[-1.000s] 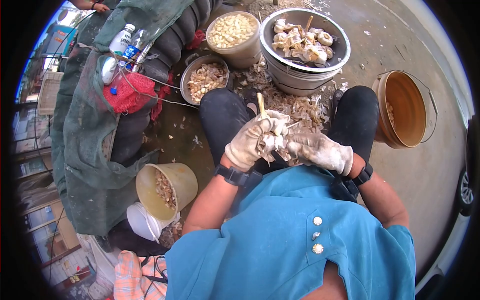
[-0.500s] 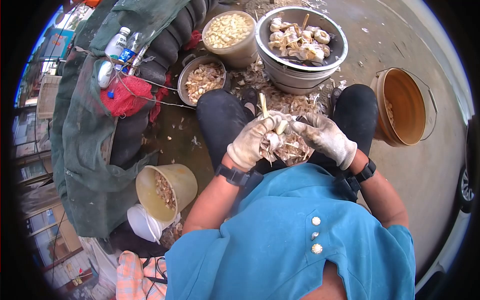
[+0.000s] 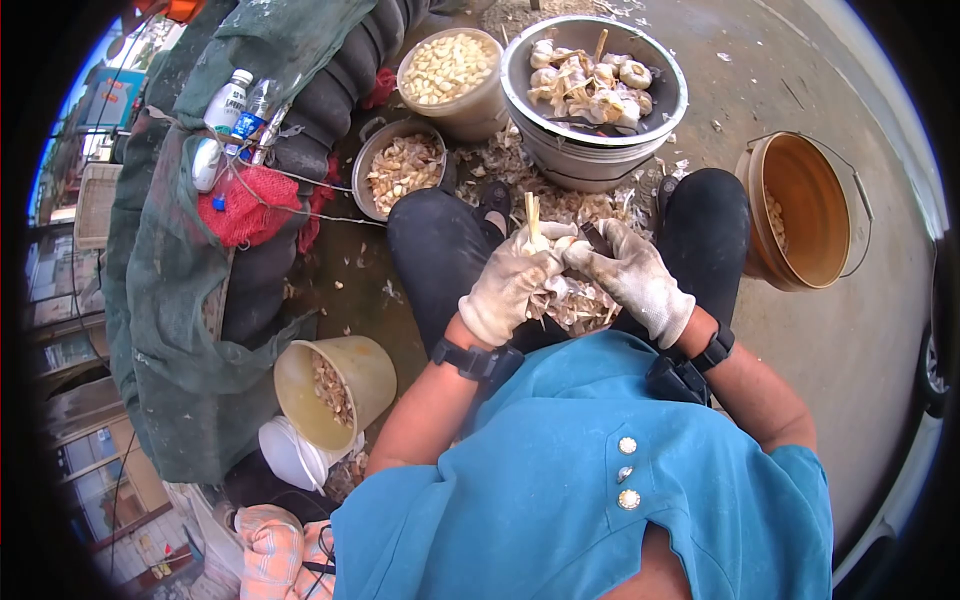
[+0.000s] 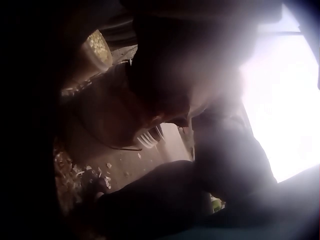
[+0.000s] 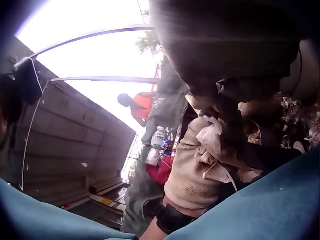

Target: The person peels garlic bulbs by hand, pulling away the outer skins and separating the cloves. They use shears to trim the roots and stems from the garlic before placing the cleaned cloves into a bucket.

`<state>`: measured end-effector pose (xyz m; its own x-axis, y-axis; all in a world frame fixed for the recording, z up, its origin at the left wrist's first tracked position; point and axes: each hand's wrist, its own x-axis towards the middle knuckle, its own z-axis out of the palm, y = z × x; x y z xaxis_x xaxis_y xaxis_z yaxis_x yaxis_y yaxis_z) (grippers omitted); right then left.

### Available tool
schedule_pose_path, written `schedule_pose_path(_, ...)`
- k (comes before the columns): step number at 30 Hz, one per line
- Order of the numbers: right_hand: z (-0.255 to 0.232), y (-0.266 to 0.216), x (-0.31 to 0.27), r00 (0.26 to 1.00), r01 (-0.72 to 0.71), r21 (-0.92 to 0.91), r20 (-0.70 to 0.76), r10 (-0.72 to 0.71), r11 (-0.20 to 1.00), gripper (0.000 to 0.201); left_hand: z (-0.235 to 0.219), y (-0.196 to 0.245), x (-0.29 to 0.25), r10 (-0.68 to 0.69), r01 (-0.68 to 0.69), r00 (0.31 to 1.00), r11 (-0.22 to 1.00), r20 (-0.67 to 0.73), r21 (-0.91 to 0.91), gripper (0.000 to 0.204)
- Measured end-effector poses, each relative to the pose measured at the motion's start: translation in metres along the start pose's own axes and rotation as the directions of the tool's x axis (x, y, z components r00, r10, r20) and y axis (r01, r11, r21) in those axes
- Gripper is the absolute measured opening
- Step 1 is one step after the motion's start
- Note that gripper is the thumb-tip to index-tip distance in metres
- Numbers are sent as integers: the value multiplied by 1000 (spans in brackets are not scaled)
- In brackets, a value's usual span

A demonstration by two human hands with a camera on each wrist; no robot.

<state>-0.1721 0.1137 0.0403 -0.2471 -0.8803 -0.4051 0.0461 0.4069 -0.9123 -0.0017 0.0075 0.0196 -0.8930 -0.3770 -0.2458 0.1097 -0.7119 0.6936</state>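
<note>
Both hands wear pale, soiled work gloves and meet above the lap in the head view. My left hand [image 3: 505, 288] grips a garlic bulb [image 3: 538, 243] by its base, with the cut stem [image 3: 532, 210] sticking up past the fingers. In the right wrist view, loose papery skin [image 5: 211, 136] hangs from the bulb. My right hand [image 3: 640, 282] holds a small dark tool [image 3: 597, 238], seen only as a short dark piece by the forefinger; its working end is hidden. The right thumb and fingertips are right at the bulb's side.
Ahead stand a basin of garlic bulbs [image 3: 676, 105] on a bucket, a tub of peeled cloves [image 3: 480, 118] and a pot of skins and cloves [image 3: 366, 185]. An orange-brown bucket [image 3: 815, 225] stands right, a tipped cream bucket [image 3: 372, 370] left. Skins [image 3: 580, 305] lie between the legs.
My right hand has come up and in from below the bulb, turning so its fingertips meet the bulb's side. The left hand has kept its grip on the bulb. The head view has shifted slightly.
</note>
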Motion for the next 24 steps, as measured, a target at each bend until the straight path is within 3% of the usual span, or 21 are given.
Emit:
schedule_pose_path(4,-3,-7,-4,1000,23,-57,-15,-24,998,45,5,-4,4,65,-65,998,998,-13,17,59)
schedule_pose_path(7,-6,-12,-8,995,95,-43,-38,-96,995,44,6,-3,5,35,-35,999,999,0,-17,65)
schedule_pose_path(9,-10,-11,-9,986,157,1,-54,-157,988,44,9,0,6,-3,2,998,1000,-68,-11,67)
schedule_pose_path(13,-38,-9,-13,995,21,128,-99,-9,992,40,18,6,7,-7,8,988,1000,-155,6,64)
schedule_pose_path(15,-59,-27,-20,985,-44,245,-154,84,968,28,13,3,9,51,-43,985,998,-163,52,58)
schedule_pose_path(17,-87,-27,-25,947,107,287,-320,-10,952,22,11,5,12,16,-15,987,1000,-159,5,56)
schedule_pose_path(19,-126,-27,-34,824,189,111,-559,-96,976,23,11,6,12,-21,15,988,999,-155,-44,54)
schedule_pose_path(20,-158,4,-30,698,333,17,-677,-235,943,27,11,5,12,15,-14,992,1000,-123,4,53)
schedule_pose_path(21,-181,3,-35,586,183,-104,-787,-193,978,31,11,5,12,49,-45,995,998,-89,52,52)
schedule_pose_path(22,-204,6,-43,516,-17,-106,-853,-82,994,37,11,4,13,46,-42,995,998,-84,51,52)
schedule_pose_path(24,-232,27,-50,457,-110,-159,-885,-92,981,40,12,3,16,66,-60,993,996,-100,59,50)
